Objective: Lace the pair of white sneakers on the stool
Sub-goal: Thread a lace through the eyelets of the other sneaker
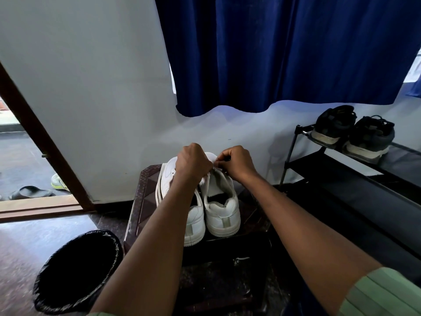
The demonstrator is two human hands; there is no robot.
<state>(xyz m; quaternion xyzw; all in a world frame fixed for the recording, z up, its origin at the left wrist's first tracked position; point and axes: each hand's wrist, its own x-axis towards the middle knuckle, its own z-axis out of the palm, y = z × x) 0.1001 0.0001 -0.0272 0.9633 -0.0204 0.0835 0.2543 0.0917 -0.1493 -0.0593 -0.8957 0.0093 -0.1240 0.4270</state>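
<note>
Two white sneakers stand side by side on a dark brown stool [145,197], heels toward me. My left forearm partly covers the left sneaker [167,179]. The right sneaker [222,206] is upright with its tongue showing. Both my hands are over the front of the right sneaker. My left hand [192,161] is closed at the eyelet edge, pinching what looks like the white lace. My right hand [237,161] is closed too, with a dark lace tip sticking out between its fingers. Most of the lace is hidden under my hands.
A black-lined bin [77,272] stands at the stool's left front corner. A black shoe rack [355,176] with a pair of dark sandals [355,133] is on the right. A blue curtain [284,53] hangs above. The open doorway [27,165] on the left shows more footwear.
</note>
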